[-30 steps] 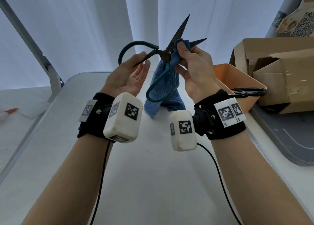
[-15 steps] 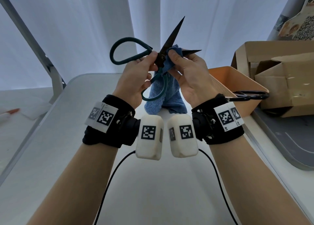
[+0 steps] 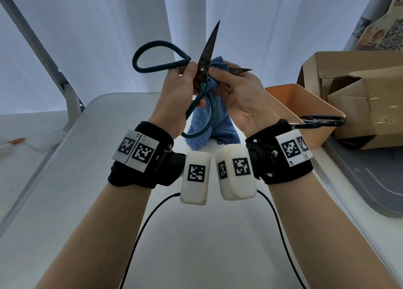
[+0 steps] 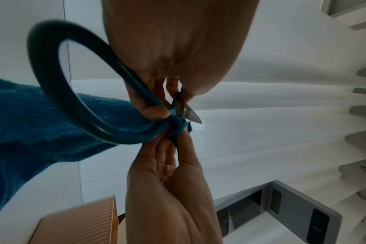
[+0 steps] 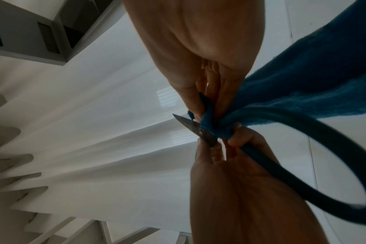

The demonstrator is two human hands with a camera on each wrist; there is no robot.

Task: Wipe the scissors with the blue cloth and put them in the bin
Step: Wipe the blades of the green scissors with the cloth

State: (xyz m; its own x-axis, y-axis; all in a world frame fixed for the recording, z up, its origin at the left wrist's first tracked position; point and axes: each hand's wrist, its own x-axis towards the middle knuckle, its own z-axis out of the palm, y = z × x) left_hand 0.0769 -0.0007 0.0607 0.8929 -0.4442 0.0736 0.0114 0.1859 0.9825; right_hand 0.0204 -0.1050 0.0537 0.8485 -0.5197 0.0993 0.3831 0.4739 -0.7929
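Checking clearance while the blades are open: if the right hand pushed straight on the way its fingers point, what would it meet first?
Probably the left hand, across the scissors and blue cloth; depth is unclear.

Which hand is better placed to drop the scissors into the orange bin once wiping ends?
Probably the left hand: it already grips the scissors near the pivot. The right hand is nearer the orange bin but pinches the blue cloth.

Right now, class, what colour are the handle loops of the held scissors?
Dark teal-green; the scissors show it best in the head view.
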